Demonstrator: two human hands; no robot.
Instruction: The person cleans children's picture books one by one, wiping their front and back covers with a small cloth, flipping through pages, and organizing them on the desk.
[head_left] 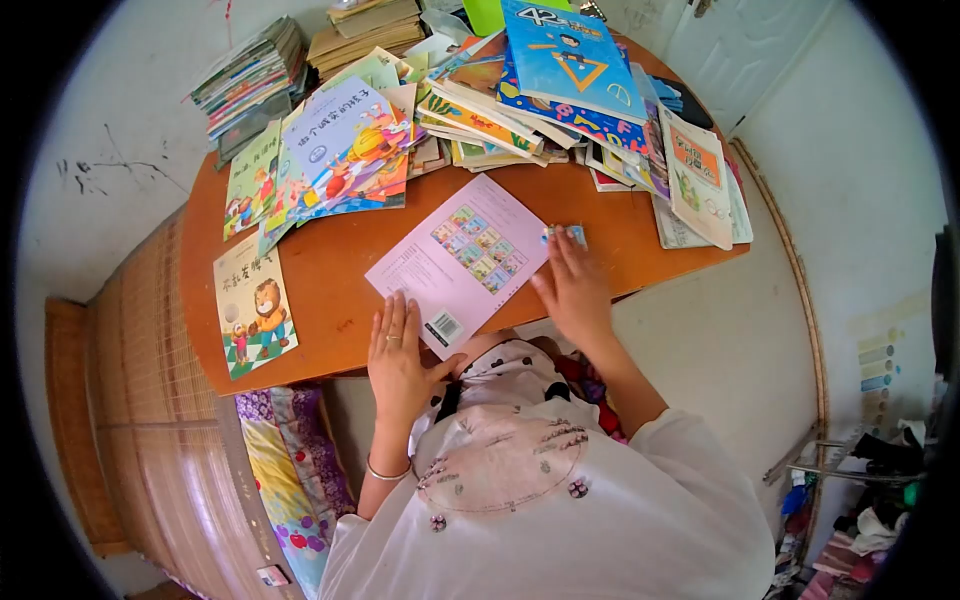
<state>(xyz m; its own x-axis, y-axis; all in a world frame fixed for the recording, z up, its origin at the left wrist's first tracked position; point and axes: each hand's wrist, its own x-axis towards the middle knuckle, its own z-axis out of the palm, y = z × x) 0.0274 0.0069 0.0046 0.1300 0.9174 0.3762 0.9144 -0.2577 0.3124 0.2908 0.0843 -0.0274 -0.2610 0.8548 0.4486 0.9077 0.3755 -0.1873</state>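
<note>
A pink booklet (410, 262) lies at a slant on the table, its back cover up, with a grid of small cover pictures and a barcode. My left hand (398, 352) rests on its lower left edge, fingers stretched out flat and thumb spread near the barcode corner. My right hand (580, 295) is at the booklet's right edge, fingers extended and slightly blurred. Under its fingertips shows a small blue patterned piece (577, 234), mostly covered, whose kind I cannot make out.
Picture books (340, 140) lie spread at the back left, and a lion-cover booklet (265, 310) at the left edge. A tall pile with a blue book (565, 60) on top stands at the back. More booklets (695, 165) sit on the right of the orange-brown table (660, 262).
</note>
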